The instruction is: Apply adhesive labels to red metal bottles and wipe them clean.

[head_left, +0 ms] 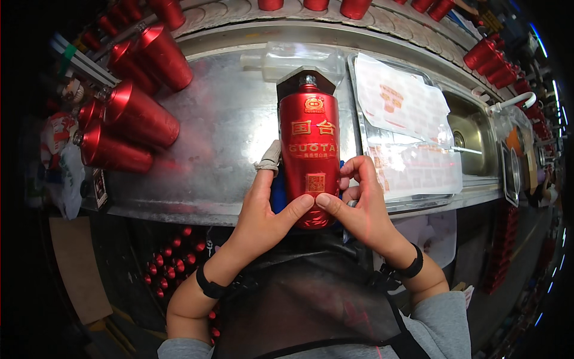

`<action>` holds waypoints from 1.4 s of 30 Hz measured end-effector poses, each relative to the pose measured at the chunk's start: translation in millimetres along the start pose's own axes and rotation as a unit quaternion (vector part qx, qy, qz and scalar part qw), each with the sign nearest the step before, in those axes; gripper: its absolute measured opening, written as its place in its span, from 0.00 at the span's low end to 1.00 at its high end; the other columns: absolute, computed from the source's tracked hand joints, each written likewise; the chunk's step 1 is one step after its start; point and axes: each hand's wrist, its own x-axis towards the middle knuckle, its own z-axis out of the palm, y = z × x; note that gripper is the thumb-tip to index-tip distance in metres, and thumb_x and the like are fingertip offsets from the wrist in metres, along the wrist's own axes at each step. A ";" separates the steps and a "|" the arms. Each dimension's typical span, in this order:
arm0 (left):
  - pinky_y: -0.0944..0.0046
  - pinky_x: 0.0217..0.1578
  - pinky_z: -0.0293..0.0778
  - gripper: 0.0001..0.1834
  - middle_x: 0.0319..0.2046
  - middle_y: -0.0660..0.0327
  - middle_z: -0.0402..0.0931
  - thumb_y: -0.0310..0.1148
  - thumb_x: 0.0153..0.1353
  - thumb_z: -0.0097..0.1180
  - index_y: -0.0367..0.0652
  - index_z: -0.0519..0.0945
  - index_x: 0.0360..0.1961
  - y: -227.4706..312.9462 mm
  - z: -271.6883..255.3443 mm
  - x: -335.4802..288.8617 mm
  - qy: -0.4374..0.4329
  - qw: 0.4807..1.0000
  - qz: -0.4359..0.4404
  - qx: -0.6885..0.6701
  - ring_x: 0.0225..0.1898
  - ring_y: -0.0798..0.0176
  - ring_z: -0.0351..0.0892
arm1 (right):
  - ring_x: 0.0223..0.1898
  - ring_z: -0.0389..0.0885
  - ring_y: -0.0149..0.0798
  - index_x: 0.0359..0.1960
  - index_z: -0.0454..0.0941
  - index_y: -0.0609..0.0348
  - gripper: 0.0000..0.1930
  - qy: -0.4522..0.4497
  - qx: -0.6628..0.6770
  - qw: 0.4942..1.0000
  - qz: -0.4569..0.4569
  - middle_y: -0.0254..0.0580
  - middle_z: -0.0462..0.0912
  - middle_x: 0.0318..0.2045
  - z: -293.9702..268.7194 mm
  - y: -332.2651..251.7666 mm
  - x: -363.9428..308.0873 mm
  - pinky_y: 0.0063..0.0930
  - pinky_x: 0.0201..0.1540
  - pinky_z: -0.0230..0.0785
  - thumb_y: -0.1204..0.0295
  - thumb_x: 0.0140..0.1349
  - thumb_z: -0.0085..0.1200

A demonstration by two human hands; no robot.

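Note:
A glossy red bottle [310, 128] with gold lettering and emblems lies in front of me, its bare threaded neck pointing away. Under it shows a dark angular support, with bits of blue at its sides. My left hand [267, 206] grips the lower left side, thumb on the bottle's front, and a pale cover wraps a fingertip. From the other side my right hand [360, 200] holds the lower right, its thumb pressed close to the left one near a small gold square. The right fingers are curled by the edge, partly hidden.
Several red bottles [140, 116] stand on the metal table [203, 137] at left. Printed sheets [412, 161] lie over a tray at right, before a sink [469, 128] with a white faucet [519, 103]. Behind are a clear plastic container [287, 57] and a conveyor [239, 15] carrying bottles.

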 end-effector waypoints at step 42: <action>0.58 0.66 0.59 0.47 0.65 0.46 0.64 0.34 0.61 0.65 0.27 0.50 0.72 1.7 4.1 6.8 0.008 0.999 -0.016 -0.027 0.66 0.56 0.65 | 0.23 0.56 0.15 0.50 0.62 0.58 0.31 0.007 0.035 0.999 -0.021 0.30 0.65 0.35 1.1 10.1 -0.8 0.11 0.24 0.51 0.63 0.55 0.71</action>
